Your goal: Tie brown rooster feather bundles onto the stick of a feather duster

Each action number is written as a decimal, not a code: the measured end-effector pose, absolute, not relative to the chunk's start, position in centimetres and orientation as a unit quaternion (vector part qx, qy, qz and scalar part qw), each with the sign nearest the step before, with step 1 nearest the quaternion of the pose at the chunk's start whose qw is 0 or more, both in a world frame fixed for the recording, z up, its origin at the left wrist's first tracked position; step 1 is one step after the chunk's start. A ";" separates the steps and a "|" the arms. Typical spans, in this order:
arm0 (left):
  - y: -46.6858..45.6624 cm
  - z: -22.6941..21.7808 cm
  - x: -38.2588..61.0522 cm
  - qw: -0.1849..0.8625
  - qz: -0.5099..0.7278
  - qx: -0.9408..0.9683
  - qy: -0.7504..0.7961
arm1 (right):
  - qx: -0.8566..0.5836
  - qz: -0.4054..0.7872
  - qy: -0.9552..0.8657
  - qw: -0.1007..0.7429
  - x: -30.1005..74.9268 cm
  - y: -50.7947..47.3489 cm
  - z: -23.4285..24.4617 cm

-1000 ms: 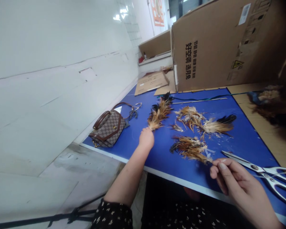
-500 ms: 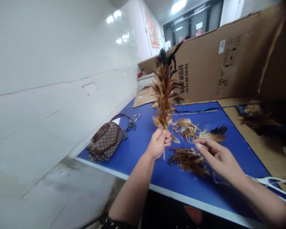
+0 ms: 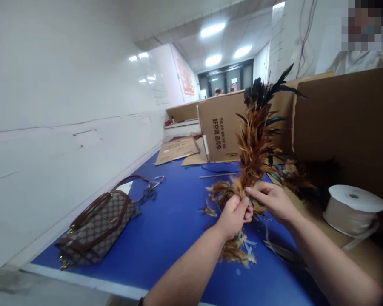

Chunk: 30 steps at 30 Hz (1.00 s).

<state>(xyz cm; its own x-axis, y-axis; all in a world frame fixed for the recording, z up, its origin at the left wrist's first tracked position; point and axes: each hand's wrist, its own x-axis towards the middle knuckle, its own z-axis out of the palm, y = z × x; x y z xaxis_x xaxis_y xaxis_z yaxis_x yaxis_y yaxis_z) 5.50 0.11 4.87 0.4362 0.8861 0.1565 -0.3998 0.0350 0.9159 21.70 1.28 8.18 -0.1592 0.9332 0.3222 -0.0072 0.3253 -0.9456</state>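
Observation:
My left hand is closed around the lower end of an upright feather duster, brown along its length with black plumes at the top. Thumb and fingers of my right hand pinch feathers at the duster's base, just beside the left fist. The handle is hidden in my grip. Behind the left hand lies a pile of loose brown feathers. Another bunch of feathers with pale quills is below it on the blue tabletop.
A patterned handbag rests at the left beside the wall. To the right stand a white spool and dark feathers. Cardboard walls the back and right. A thin stick lies behind the feathers; a person is at the upper right.
My view has swung right. My right hand has come from over the loose feathers to the duster's base, next to my left hand. The left hand keeps its hold.

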 end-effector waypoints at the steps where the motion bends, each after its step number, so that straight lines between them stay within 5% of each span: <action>1: 0.0 4.7 5.6 0.687 0.475 0.496 0.240 | -0.379 0.431 -0.620 0.535 21.8 1.3 7.7; 14: -1.5 4.9 3.1 0.745 0.492 0.400 0.206 | -0.413 0.397 -0.610 0.548 20.8 1.4 5.3; 30: -0.5 2.9 3.3 0.692 0.520 0.407 0.290 | -0.431 0.346 -0.626 0.550 19.4 0.9 5.3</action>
<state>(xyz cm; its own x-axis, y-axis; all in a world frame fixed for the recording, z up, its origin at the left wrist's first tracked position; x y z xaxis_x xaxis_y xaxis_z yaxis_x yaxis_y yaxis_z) 3.35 -0.49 2.92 0.2901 0.9568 0.0218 -0.4841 0.1271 0.8658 19.41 0.94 5.29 -0.0221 0.9203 0.3905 0.1595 0.3888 -0.9074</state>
